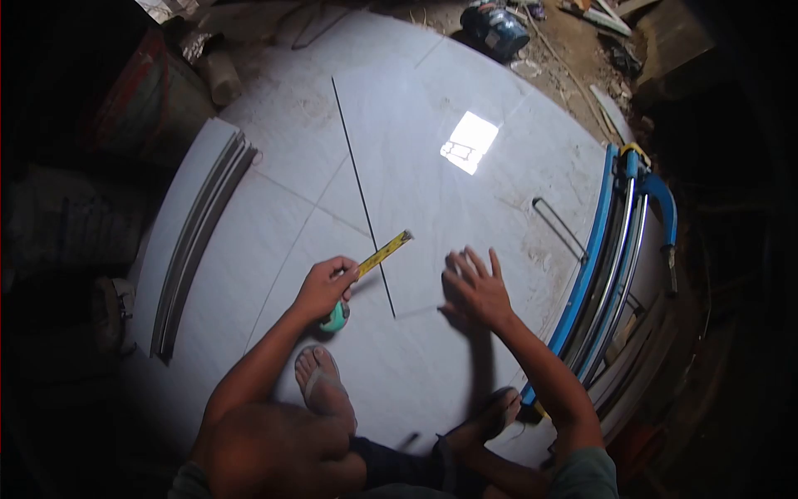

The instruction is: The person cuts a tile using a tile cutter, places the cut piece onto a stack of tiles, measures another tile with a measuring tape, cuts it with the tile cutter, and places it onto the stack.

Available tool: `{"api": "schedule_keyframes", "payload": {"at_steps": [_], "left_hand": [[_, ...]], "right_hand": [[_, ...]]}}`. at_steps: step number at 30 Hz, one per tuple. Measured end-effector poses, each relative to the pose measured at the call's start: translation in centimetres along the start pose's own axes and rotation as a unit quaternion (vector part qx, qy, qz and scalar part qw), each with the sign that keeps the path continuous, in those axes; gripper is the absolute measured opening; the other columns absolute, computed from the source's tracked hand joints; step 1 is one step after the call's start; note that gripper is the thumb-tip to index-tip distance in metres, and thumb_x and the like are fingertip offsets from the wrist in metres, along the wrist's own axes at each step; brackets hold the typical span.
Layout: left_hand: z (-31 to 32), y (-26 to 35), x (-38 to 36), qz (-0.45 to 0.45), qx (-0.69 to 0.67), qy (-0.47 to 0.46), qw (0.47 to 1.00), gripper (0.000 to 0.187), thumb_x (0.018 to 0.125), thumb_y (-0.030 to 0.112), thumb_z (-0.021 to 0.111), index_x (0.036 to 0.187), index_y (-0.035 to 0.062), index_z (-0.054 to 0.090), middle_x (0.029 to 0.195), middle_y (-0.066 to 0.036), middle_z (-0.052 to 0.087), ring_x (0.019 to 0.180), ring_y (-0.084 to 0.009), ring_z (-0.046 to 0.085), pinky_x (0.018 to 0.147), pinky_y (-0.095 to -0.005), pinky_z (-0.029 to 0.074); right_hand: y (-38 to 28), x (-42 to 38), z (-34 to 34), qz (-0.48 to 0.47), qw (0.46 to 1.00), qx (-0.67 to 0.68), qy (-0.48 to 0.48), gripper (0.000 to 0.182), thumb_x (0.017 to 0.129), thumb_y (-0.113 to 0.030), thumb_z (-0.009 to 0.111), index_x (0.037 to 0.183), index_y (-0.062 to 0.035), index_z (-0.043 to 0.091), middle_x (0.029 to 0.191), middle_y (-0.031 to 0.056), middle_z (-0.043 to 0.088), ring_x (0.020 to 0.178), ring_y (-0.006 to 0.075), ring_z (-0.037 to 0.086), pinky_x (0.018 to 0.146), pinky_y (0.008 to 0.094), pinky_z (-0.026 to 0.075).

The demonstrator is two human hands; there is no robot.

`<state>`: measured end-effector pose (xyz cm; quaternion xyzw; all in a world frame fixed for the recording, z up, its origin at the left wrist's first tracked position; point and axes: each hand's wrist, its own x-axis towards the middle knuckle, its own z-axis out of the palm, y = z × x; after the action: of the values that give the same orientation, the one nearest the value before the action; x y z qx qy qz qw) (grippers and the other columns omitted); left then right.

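Note:
My left hand [327, 287] holds a green tape measure [335, 317], with a short length of yellow blade [386, 253] pulled out toward the upper right. The blade crosses above a thin dark rod or line [359, 183] that runs down the pale tiled floor [283, 208]. To the right, my right hand [480, 287] is over the tiles with its fingers spread and nothing in it. Its shadow falls just beside and below it. Whether its fingertips touch the floor I cannot tell.
A blue tile cutter with metal rails [619, 258] lies along the right. Stacked tile strips [199, 241] stand at the left. At the top are a dark container [494, 30] and rubble. A thin metal loop [561, 230] lies near the cutter. My sandalled feet are below.

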<state>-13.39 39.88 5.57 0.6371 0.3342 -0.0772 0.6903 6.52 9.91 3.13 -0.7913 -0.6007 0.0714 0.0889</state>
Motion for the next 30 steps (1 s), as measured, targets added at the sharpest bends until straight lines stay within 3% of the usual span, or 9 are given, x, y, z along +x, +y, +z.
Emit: {"api": "schedule_keyframes", "payload": {"at_steps": [3,4,8,12,16,17,19,22,30], "left_hand": [[1.2,0.0,-0.1,0.009,0.090,0.000,0.996,0.023,0.100,0.023,0.066,0.102,0.0005,0.070,0.071,0.000,0.062,0.058,-0.0064,0.055,0.054,-0.0254,0.045],[1.4,-0.1,0.0,0.009,0.119,-0.005,0.993,0.023,0.100,0.023,0.066,0.102,0.0005,0.070,0.070,-0.001,0.063,0.057,-0.0073,0.056,0.055,-0.0264,0.045],[1.9,-1.9,0.4,0.020,0.179,-0.021,0.983,0.023,0.097,0.022,0.067,0.102,0.0009,0.073,0.070,-0.006,0.067,0.056,-0.0102,0.059,0.056,-0.0296,0.047],[2.9,-2.3,-0.1,0.010,0.214,-0.029,0.976,0.022,0.096,0.022,0.066,0.103,0.0023,0.074,0.076,-0.010,0.071,0.062,-0.0167,0.066,0.062,-0.0321,0.051],[4.0,-2.9,-0.5,0.012,0.226,-0.017,0.974,0.021,0.095,0.022,0.066,0.102,0.0038,0.075,0.085,-0.013,0.074,0.076,-0.0256,0.072,0.072,-0.0365,0.054],[4.3,-3.2,-0.5,0.031,0.238,-0.004,0.971,0.021,0.096,0.021,0.066,0.101,0.0027,0.074,0.085,-0.012,0.074,0.074,-0.0238,0.071,0.070,-0.0353,0.053],[4.9,-3.7,-0.5,0.069,0.263,0.021,0.962,0.021,0.096,0.020,0.067,0.100,0.0007,0.074,0.083,-0.012,0.074,0.070,-0.0201,0.069,0.066,-0.0327,0.052],[5.4,-3.6,-0.4,0.060,0.304,0.034,0.950,0.021,0.095,0.021,0.067,0.099,0.0021,0.074,0.095,-0.013,0.075,0.083,-0.0291,0.072,0.076,-0.0367,0.054],[5.9,-3.4,-0.6,0.051,0.327,0.052,0.942,0.019,0.095,0.021,0.066,0.097,0.0033,0.075,0.100,-0.012,0.075,0.090,-0.0307,0.072,0.080,-0.0388,0.055]], "right_hand": [[-1.7,1.7,0.7,0.066,0.991,0.041,0.109,0.069,0.081,-0.047,0.080,0.136,-0.0117,0.058,0.138,0.0106,0.056,0.130,0.0326,0.051,0.112,0.0597,0.032],[-2.7,2.4,0.3,0.056,0.980,0.071,0.177,0.065,0.080,-0.036,0.083,0.134,-0.0082,0.059,0.121,0.0094,0.063,0.110,0.0285,0.059,0.098,0.0491,0.042],[-6.3,2.7,3.5,0.131,0.957,0.141,0.216,0.051,0.080,-0.019,0.083,0.126,-0.0064,0.064,0.103,0.0076,0.067,0.094,0.0247,0.063,0.082,0.0388,0.046],[-6.9,2.0,5.8,0.160,0.933,0.184,0.266,0.041,0.078,-0.007,0.081,0.117,-0.0077,0.069,0.099,0.0062,0.068,0.091,0.0252,0.064,0.079,0.0387,0.047],[-6.4,1.7,5.2,0.144,0.939,0.169,0.262,0.045,0.071,0.002,0.078,0.113,-0.0109,0.071,0.098,0.0055,0.068,0.090,0.0260,0.063,0.079,0.0390,0.048],[-6.3,1.6,5.2,0.144,0.943,0.162,0.254,0.047,0.069,0.003,0.077,0.113,-0.0117,0.071,0.098,0.0055,0.068,0.090,0.0263,0.063,0.079,0.0391,0.048],[-6.1,1.3,5.7,0.155,0.939,0.175,0.253,0.047,0.067,0.004,0.076,0.112,-0.0119,0.072,0.097,0.0058,0.067,0.091,0.0265,0.062,0.079,0.0391,0.048],[-6.4,1.2,5.7,0.170,0.937,0.177,0.250,0.045,0.068,0.004,0.076,0.110,-0.0114,0.072,0.096,0.0061,0.067,0.091,0.0267,0.061,0.079,0.0391,0.047],[-6.2,1.2,5.4,0.153,0.945,0.152,0.245,0.031,0.075,-0.002,0.077,0.104,-0.0109,0.072,0.095,0.0048,0.066,0.090,0.0252,0.061,0.079,0.0390,0.045]]}}
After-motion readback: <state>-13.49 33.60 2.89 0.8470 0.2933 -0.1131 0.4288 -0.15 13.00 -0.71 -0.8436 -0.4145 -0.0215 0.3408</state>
